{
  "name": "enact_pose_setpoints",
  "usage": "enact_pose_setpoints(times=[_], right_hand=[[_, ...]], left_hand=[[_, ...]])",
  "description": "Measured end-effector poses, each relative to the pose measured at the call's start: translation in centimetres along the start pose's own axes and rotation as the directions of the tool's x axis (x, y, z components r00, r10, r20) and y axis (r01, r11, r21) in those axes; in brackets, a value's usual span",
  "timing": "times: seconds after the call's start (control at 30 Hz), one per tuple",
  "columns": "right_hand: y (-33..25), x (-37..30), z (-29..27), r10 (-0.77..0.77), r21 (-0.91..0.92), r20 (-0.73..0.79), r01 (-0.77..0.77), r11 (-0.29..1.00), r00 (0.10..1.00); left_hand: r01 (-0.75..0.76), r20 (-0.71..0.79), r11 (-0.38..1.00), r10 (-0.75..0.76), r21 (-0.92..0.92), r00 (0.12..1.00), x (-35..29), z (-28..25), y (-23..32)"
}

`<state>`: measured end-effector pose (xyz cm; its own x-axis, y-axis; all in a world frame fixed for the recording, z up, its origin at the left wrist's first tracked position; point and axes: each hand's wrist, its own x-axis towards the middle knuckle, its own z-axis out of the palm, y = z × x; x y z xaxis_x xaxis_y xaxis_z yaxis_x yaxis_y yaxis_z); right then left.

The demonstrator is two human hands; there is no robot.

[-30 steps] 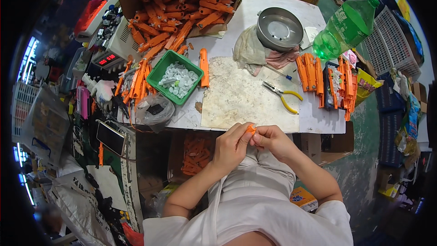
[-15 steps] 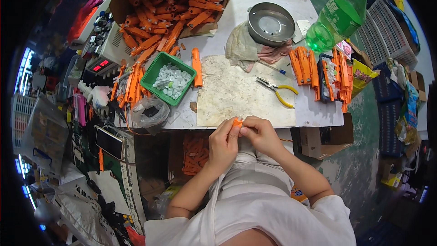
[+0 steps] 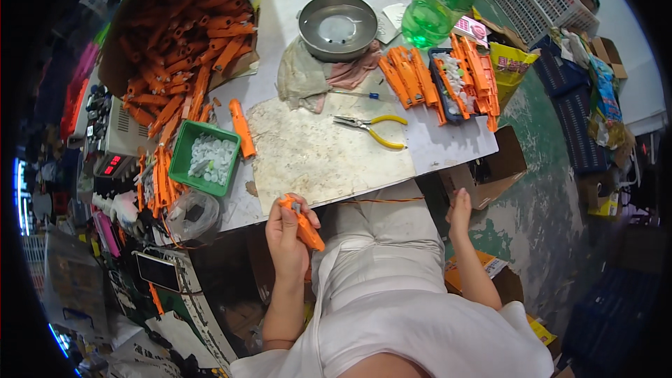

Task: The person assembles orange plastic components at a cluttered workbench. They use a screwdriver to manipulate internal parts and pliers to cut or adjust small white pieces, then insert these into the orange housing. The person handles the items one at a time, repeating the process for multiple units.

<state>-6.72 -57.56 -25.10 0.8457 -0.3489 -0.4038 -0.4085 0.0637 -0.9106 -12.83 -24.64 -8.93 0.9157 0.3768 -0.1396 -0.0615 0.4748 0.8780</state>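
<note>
My left hand [image 3: 285,227] is closed around an orange plastic part [image 3: 305,226], just off the near edge of the table. The long orange body slants down to the right from between thumb and fingers. Away to the right, my right hand [image 3: 459,213] is raised beside a cardboard box, its fingers apart and nothing visible in them. Yellow-handled pliers [image 3: 374,129] lie on the stained work sheet [image 3: 308,157]. A green tray [image 3: 183,157] of small clear plastic pieces stands left of the sheet, with a single orange part [image 3: 241,128] next to it.
A big box of orange parts [image 3: 182,42] fills the back left. Behind the pliers sit a metal bowl [image 3: 337,26] and a rag [image 3: 301,73]. At right are a green bottle [image 3: 437,0], several orange parts [image 3: 409,75] and a dark bin [image 3: 451,84]. A cardboard box [image 3: 500,168] stands below.
My hands have parted: the left moved left with the orange part, the right swung out to the right. The view has shifted, so the table sits further left and tilted.
</note>
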Motion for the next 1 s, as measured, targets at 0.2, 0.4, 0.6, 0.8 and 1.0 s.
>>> enact_pose_setpoints(times=[0.2, 0.4, 0.6, 0.8, 1.0], right_hand=[[8.8, 7.2, 2.0, 0.375, -0.075, -0.087, -0.382, 0.921, 0.923], [9.2, 7.2, 3.7, -0.375, -0.142, -0.427, 0.349, 0.926, 0.823], [-11.4, -4.1, 9.5, -0.857, -0.256, 0.419, 0.945, 0.204, 0.299], [-16.1, -0.6, 15.8, -0.613, -0.331, 0.749, 0.944, -0.017, 0.251], [-15.4, 1.3, 16.5, -0.6, -0.289, 0.796, 0.923, -0.255, 0.084]], left_hand=[[0.111, 0.146, 0.981, -0.088, -0.16, 0.985, -0.6, 2.6, -1.3], [0.142, 0.134, 0.956, -0.11, -0.255, 0.985, -1.0, 2.2, -0.7], [0.268, 0.185, 0.91, -0.218, -0.317, 0.958, -0.2, 3.1, -2.0], [0.271, 0.278, 0.924, -0.195, -0.268, 0.94, -0.4, 4.2, -1.2], [0.247, 0.265, 0.946, -0.188, -0.209, 0.946, -0.3, 3.6, -0.8]])
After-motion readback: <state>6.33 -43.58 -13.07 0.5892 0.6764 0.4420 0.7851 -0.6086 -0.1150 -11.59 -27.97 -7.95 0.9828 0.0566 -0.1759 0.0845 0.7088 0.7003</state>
